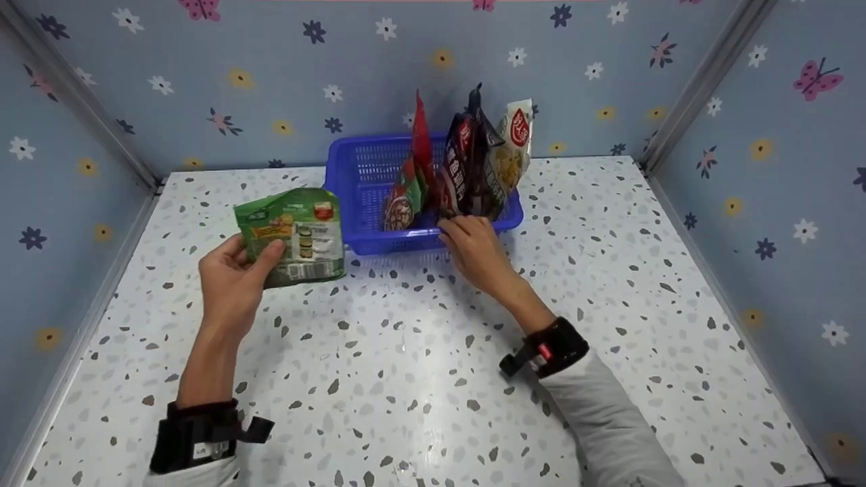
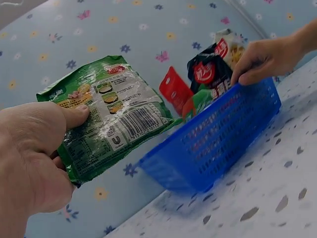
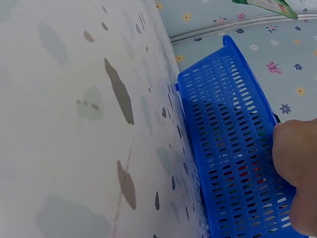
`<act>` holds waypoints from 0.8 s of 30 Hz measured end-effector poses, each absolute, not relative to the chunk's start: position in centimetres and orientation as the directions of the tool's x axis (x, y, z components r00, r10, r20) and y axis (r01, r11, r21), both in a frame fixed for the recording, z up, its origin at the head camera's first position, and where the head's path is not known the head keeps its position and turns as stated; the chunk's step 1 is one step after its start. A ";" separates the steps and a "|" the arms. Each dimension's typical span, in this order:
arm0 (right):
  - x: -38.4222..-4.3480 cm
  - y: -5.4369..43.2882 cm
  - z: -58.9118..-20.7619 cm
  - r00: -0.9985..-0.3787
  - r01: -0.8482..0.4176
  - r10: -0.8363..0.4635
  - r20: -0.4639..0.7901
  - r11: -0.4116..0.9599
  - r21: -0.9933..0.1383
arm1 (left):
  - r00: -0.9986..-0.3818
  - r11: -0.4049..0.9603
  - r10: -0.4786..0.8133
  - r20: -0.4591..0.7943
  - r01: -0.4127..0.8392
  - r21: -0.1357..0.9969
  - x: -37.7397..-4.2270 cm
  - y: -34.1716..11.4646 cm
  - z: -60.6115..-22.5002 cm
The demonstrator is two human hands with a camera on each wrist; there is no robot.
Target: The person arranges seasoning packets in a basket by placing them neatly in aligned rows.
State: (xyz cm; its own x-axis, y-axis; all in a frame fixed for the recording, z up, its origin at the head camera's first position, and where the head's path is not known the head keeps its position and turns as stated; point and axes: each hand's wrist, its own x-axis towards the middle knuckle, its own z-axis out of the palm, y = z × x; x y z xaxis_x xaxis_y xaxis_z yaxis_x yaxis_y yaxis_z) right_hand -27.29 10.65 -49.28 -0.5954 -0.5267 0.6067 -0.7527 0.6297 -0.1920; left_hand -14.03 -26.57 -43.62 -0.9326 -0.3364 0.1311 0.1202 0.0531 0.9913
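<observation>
My left hand (image 1: pixel 230 281) pinches a green seasoning packet (image 1: pixel 298 233) between thumb and fingers, left of the blue basket (image 1: pixel 369 243). In the left wrist view the packet (image 2: pixel 111 114) shows its printed back with a barcode. My right hand (image 1: pixel 477 253) grips the basket's near rim, its fingers curled over the edge. Inside the basket stand a red packet (image 1: pixel 421 142), a green-and-red packet (image 1: pixel 404 199), a dark packet (image 1: pixel 460 162) and a pale packet (image 1: pixel 512 152). The right wrist view shows the basket's slotted side (image 3: pixel 233 139) beside that hand.
The basket stands on a white speckled table (image 1: pixel 406 352) near the back wall (image 1: pixel 270 95), which is blue with printed flowers. Matching panels (image 1: pixel 778 169) enclose the left and right sides. Black straps (image 1: pixel 558 348) sit around both wrists.
</observation>
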 end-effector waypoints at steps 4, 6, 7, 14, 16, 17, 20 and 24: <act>-27.2 10.8 -49.0 -0.626 -0.746 -0.536 0.567 0.623 -0.234 | -0.937 0.084 -0.277 0.212 0.196 0.977 -15.2 -23.0 -42.7; -27.1 11.0 -48.8 -0.645 -0.743 -0.542 0.539 0.609 -0.277 | -0.939 0.083 -0.249 0.239 0.225 0.971 -15.6 -21.3 -42.5; -27.0 11.1 -48.6 -0.656 -0.740 -0.542 0.525 0.599 -0.306 | -0.940 0.075 -0.235 0.249 0.238 0.968 -15.9 -20.5 -42.4; -26.1 11.8 -45.8 -0.709 -0.706 -0.447 0.546 0.440 -0.555 | -0.943 -0.020 -0.173 0.286 0.293 0.956 -17.1 -15.8 -42.0; -25.5 12.0 -44.6 -0.716 -0.697 -0.397 0.575 0.361 -0.620 | -0.944 -0.031 -0.169 0.284 0.293 0.956 -17.4 -14.7 -41.9; -25.1 12.1 -44.0 -0.724 -0.687 -0.376 0.578 0.317 -0.654 | -0.944 -0.035 -0.167 0.284 0.293 0.955 -17.5 -14.3 -41.9; -23.9 12.4 -42.5 -0.770 -0.620 -0.330 0.546 0.185 -0.763 | -0.946 -0.036 -0.156 0.283 0.292 0.956 -17.7 -12.9 -41.8; -22.5 12.4 -41.0 -0.825 -0.500 -0.309 0.473 0.009 -0.866 | -0.947 -0.030 -0.130 0.293 0.299 0.954 -17.8 -11.5 -41.8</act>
State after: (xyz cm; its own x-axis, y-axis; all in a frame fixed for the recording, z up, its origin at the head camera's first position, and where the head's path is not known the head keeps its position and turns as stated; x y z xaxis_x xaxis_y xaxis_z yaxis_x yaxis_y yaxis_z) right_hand -22.48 12.37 -41.02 -0.8254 -0.3089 0.4726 -0.4996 0.0095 -0.8662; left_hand -17.81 -11.48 -41.84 -0.9471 -0.1300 0.2933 0.2994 -0.0296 0.9537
